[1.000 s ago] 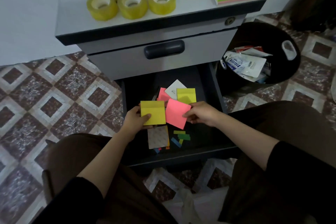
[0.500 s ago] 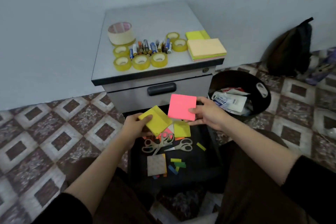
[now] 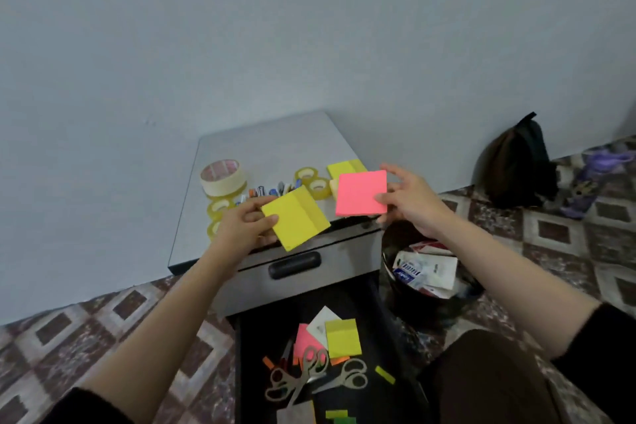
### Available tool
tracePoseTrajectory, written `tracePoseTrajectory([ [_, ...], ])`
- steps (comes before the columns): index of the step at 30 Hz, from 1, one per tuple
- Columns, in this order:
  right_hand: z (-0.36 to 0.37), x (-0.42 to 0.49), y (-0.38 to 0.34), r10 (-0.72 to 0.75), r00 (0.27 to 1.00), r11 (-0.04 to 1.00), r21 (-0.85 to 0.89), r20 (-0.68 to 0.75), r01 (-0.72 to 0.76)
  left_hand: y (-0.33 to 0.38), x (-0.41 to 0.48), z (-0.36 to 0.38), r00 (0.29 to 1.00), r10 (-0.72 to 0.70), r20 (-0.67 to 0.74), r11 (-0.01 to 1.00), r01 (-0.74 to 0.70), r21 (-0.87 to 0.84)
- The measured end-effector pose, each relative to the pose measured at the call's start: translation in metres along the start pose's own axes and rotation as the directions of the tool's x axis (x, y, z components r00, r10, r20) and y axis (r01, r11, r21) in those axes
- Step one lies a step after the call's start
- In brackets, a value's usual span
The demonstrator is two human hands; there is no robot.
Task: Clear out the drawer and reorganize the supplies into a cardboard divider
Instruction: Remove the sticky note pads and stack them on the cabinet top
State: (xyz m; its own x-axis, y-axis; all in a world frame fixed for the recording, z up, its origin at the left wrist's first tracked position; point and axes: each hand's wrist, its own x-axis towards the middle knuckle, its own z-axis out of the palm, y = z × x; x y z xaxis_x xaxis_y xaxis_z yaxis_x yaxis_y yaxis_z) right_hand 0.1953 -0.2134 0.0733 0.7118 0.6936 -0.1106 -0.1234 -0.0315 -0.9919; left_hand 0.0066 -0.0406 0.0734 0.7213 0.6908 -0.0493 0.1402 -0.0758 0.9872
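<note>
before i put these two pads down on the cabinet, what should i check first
1. Left hand grip on the yellow pad: ok, thumb on top, fingers beneath.
2. Right hand grip on the pink pad: ok, pinched at its right edge.
3. Free room on the cabinet top: ok, its rear part is bare.
4. Room on the sticky-note stack: cannot tell, the pink pad hides most of it.
5. Drawer emptied: not ok, scissors and loose notes lie inside.
6. Cardboard divider ready: cannot tell, not in view.
</note>
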Motion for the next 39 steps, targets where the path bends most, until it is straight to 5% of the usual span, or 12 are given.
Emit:
tracePoseTrajectory([
  [6,-0.020,0.051,-0.029,-0.044,0.991,0.997,0.056,-0.126,0.051,0.030,0.058,0.022,0.998,-0.023,-0.057,0.997,0.018,-0.079],
  [16,-0.046,0.133,-0.031,0.065,0.974,0.953,0.304,-0.216,0.004,0.042,0.168,0.071,0.991,-0.136,0.017,0.988,0.135,0.069],
  [27,-0.051,0.160,-0.013,0.098,0.959,0.969,0.244,-0.264,-0.031,0.026,0.207,0.095,0.975,-0.202,0.095,0.965,0.182,0.187],
  [39,-0.051,0.161,-0.002,0.127,0.961,0.980,0.183,-0.245,-0.083,0.014,0.216,0.090,0.989,-0.118,0.087,0.824,0.048,0.564],
])
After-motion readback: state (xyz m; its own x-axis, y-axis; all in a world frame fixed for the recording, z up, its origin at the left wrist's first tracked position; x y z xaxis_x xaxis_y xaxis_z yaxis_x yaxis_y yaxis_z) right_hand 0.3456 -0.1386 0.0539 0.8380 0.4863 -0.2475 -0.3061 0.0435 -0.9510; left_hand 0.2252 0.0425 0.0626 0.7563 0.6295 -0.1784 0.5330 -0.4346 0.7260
